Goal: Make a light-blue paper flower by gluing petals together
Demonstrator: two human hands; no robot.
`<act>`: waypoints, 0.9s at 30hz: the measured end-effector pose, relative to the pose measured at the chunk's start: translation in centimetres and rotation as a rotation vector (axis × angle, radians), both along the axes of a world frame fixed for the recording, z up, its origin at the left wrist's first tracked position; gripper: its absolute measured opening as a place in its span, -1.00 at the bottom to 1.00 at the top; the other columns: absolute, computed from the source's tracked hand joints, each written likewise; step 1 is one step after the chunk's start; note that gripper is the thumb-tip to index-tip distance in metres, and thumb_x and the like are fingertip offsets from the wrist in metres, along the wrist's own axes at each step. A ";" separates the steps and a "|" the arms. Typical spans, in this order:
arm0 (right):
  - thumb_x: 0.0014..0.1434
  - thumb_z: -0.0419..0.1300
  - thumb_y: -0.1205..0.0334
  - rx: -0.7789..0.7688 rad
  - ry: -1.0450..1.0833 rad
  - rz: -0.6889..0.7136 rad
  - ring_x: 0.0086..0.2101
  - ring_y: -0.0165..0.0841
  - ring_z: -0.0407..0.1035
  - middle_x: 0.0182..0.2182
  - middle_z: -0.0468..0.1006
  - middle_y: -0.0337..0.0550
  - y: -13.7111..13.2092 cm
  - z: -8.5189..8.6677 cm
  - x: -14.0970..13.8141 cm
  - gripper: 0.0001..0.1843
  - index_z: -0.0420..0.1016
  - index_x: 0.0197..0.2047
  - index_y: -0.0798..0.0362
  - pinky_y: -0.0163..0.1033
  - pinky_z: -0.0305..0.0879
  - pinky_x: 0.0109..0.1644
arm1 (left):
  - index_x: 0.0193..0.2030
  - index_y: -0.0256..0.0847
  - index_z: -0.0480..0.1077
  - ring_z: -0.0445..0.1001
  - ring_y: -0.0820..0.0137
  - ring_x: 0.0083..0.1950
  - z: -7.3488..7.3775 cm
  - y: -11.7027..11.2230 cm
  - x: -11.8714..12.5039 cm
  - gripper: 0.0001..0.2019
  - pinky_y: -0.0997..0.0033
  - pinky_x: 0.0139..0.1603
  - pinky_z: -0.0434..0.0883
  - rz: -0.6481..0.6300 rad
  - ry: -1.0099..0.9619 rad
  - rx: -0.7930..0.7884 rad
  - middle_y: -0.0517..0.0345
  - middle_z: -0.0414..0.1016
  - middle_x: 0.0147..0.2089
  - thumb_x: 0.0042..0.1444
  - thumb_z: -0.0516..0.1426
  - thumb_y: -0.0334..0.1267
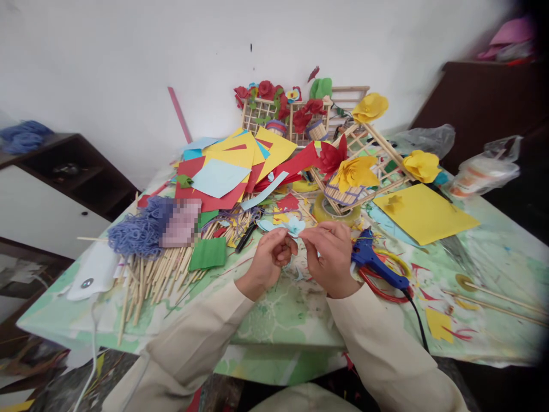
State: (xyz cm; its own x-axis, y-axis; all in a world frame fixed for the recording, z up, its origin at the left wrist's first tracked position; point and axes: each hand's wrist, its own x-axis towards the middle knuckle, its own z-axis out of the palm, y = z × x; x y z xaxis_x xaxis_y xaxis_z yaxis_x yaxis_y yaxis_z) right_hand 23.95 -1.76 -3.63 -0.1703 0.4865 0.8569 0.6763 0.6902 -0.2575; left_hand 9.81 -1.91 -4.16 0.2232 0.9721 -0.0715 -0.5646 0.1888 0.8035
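My left hand (268, 260) and my right hand (330, 257) meet over the middle of the table (283, 309), both with fingers curled and pinching. Between them they hold a small light blue paper piece (291, 226), shaped like a flower. A blue glue gun (375, 263) lies just right of my right hand, on a coil of red wire (377, 286). A black marker (245, 237) lies just beyond my left hand.
Coloured paper sheets (231, 169) are piled at the back. Wooden frames with red and yellow paper flowers (355, 171) stand behind. A bundle of wooden sticks (150, 277), blue yarn (135, 232), a tape roll (330, 212) and a yellow sheet (422, 214) lie around.
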 end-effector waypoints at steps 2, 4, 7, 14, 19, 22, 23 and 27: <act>0.12 0.13 0.46 0.005 -0.008 0.021 -0.25 -0.30 0.35 -0.38 0.62 -0.24 0.0 0.0 -0.1 -0.80 0.49 -0.30 -0.02 -0.14 0.13 -0.10 | -0.45 -0.26 0.24 -0.02 0.67 -0.67 0.0 0.0 0.0 -0.70 0.61 -0.66 -0.16 0.000 0.015 0.005 0.20 0.38 -0.58 0.05 0.17 -0.07; 0.12 0.13 0.47 0.011 -0.007 0.039 -0.24 -0.30 0.35 -0.38 0.62 -0.25 0.0 0.0 -0.1 -0.80 0.49 -0.32 -0.03 -0.14 0.13 -0.09 | -0.44 -0.25 0.23 -0.01 0.67 -0.66 0.1 -0.1 0.0 -0.69 0.61 -0.65 -0.16 -0.001 0.038 0.004 0.22 0.36 -0.58 0.04 0.18 -0.05; 0.12 0.14 0.45 -0.006 0.009 0.047 -0.24 -0.29 0.34 -0.39 0.61 -0.24 0.0 0.1 -0.1 -0.83 0.48 -0.34 -0.02 -0.14 0.13 -0.09 | -0.42 -0.25 0.24 0.03 0.66 -0.64 0.5 -0.3 0.0 -0.72 0.61 -0.64 -0.13 -0.009 0.060 -0.021 0.24 0.33 -0.58 -0.01 0.22 -0.11; 0.17 0.15 0.36 -0.088 0.044 -0.002 -0.25 -0.27 0.33 -0.43 0.57 -0.21 0.2 0.2 -0.1 -0.92 0.45 -0.32 0.01 -0.13 0.14 -0.12 | -0.35 -0.26 0.27 0.02 0.70 -0.65 0.9 -0.4 0.2 -0.72 0.63 -0.64 -0.11 0.023 0.081 -0.149 0.37 0.19 -0.55 -0.25 0.25 -0.35; 0.17 0.15 0.35 -0.129 0.024 0.011 -0.24 -0.28 0.32 -0.42 0.56 -0.21 0.2 0.1 -0.1 -0.93 0.45 -0.30 0.02 -0.14 0.15 -0.12 | -0.39 -0.26 0.25 0.03 0.70 -0.65 0.6 -0.1 0.2 -0.73 0.64 -0.65 -0.14 0.007 0.086 -0.147 0.34 0.22 -0.56 -0.18 0.27 -0.29; 0.18 0.14 0.33 -0.142 0.029 0.010 -0.24 -0.28 0.32 -0.42 0.56 -0.20 0.2 0.0 -0.2 -0.91 0.47 -0.29 0.01 -0.14 0.16 -0.13 | -0.42 -0.27 0.26 0.01 0.71 -0.66 0.5 0.0 0.2 -0.72 0.65 -0.66 -0.14 -0.018 0.072 -0.152 0.35 0.22 -0.59 -0.21 0.30 -0.32; 0.18 0.14 0.32 -0.144 0.038 0.003 -0.24 -0.28 0.32 -0.41 0.56 -0.19 0.3 0.0 -0.1 -0.91 0.47 -0.29 0.01 -0.14 0.16 -0.13 | -0.42 -0.27 0.27 0.00 0.71 -0.66 0.5 0.1 0.1 -0.72 0.65 -0.66 -0.14 -0.030 0.069 -0.160 0.36 0.22 -0.60 -0.22 0.30 -0.34; 0.17 0.15 0.33 -0.162 0.101 -0.048 -0.27 -0.28 0.31 -0.43 0.54 -0.20 0.5 -0.2 0.0 -0.92 0.45 -0.34 0.00 -0.13 0.17 -0.15 | -0.39 -0.27 0.29 0.05 0.70 -0.67 0.6 0.0 0.1 -0.71 0.68 -0.68 -0.13 -0.066 0.054 -0.208 0.37 0.23 -0.62 -0.26 0.30 -0.41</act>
State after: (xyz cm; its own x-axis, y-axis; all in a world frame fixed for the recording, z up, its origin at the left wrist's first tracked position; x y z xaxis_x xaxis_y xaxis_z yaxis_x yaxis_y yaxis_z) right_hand 23.92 -1.24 -3.79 -0.0605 0.6247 0.7785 0.6722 0.6021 -0.4309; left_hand 9.93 -1.91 -3.55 0.2760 0.9187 -0.2825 -0.5027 0.3885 0.7722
